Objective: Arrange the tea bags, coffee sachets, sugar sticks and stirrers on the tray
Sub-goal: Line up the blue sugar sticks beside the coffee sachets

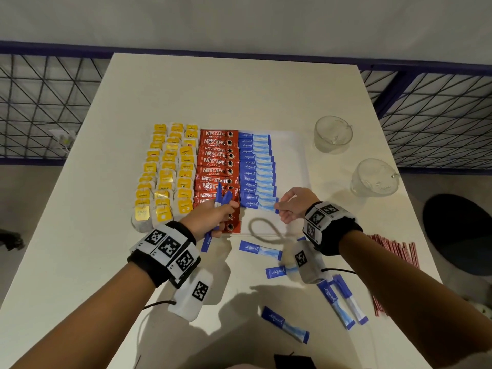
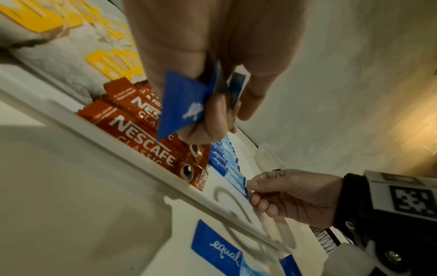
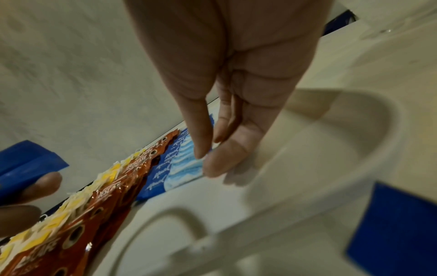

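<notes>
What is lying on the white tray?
On the tray: columns of yellow tea bags, red coffee sachets and blue sugar sticks. No stirrers there. The left hand covers some sachets.

We note yellow-tagged paper tea bags (image 1: 165, 171); red foil coffee sachets (image 1: 217, 162); blue-and-white paper sugar sticks (image 1: 257, 166); red-white striped stirrers (image 1: 394, 251); white worktop (image 1: 226, 94).
</notes>
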`<action>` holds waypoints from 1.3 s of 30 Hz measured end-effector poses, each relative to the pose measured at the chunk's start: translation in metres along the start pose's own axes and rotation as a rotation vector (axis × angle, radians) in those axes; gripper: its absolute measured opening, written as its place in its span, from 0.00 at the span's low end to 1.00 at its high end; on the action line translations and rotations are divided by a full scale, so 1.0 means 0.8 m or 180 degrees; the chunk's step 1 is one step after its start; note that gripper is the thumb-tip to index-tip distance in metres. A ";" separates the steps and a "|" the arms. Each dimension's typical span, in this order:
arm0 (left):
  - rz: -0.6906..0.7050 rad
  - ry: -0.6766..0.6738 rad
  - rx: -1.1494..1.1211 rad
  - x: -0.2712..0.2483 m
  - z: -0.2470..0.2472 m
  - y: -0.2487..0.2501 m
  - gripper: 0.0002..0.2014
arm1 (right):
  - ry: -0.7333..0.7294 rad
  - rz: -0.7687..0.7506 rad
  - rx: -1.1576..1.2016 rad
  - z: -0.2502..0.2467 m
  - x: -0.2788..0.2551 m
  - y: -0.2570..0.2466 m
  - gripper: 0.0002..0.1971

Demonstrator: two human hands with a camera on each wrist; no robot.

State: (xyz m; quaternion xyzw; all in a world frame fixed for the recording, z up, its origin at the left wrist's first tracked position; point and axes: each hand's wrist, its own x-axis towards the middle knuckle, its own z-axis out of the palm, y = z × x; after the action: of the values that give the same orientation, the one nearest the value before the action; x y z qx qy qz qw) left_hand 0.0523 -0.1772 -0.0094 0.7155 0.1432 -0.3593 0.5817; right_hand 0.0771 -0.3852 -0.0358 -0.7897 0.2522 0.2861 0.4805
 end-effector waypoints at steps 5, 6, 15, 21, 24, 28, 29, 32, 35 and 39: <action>-0.0031 -0.0372 0.0096 -0.005 0.003 0.004 0.10 | -0.0116 -0.0334 0.0248 -0.004 -0.012 -0.009 0.09; 0.0014 -0.0479 0.0355 -0.006 0.004 0.004 0.13 | -0.0251 -0.0443 0.0322 -0.004 -0.018 -0.013 0.08; 0.0143 -0.1061 0.1175 -0.014 0.036 0.014 0.14 | -0.1037 -0.1397 -0.0921 0.002 -0.068 -0.036 0.03; 0.0124 -0.0986 0.0693 -0.014 0.031 0.005 0.06 | -0.0789 -0.1061 -0.0568 -0.009 -0.056 -0.022 0.07; 0.0004 -0.0823 0.0138 -0.013 0.024 -0.001 0.10 | -0.0710 -0.1094 -0.0331 -0.020 -0.056 -0.018 0.10; -0.0273 -0.0615 -0.0897 -0.011 0.019 -0.003 0.16 | -0.0578 -0.1299 0.0000 -0.027 -0.059 -0.011 0.04; -0.0314 -0.0576 -0.0937 -0.011 0.018 -0.003 0.14 | -0.0598 -0.1331 0.0081 -0.027 -0.060 -0.010 0.04; -0.0283 -0.0528 -0.0805 -0.009 0.017 -0.002 0.08 | -0.0706 -0.1340 0.0246 -0.025 -0.062 -0.010 0.06; -0.0226 -0.0407 -0.0761 -0.006 0.015 -0.003 0.05 | -0.0760 -0.1285 0.0293 -0.024 -0.061 -0.011 0.09; -0.0039 -0.0204 -0.0728 -0.006 0.009 -0.002 0.02 | -0.0861 -0.1106 0.0481 -0.021 -0.061 -0.016 0.10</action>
State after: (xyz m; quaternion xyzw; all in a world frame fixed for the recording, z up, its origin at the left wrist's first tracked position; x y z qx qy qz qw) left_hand 0.0454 -0.1827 -0.0081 0.6317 0.1689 -0.3669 0.6617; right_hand 0.0548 -0.3893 0.0127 -0.7374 0.0665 0.2827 0.6098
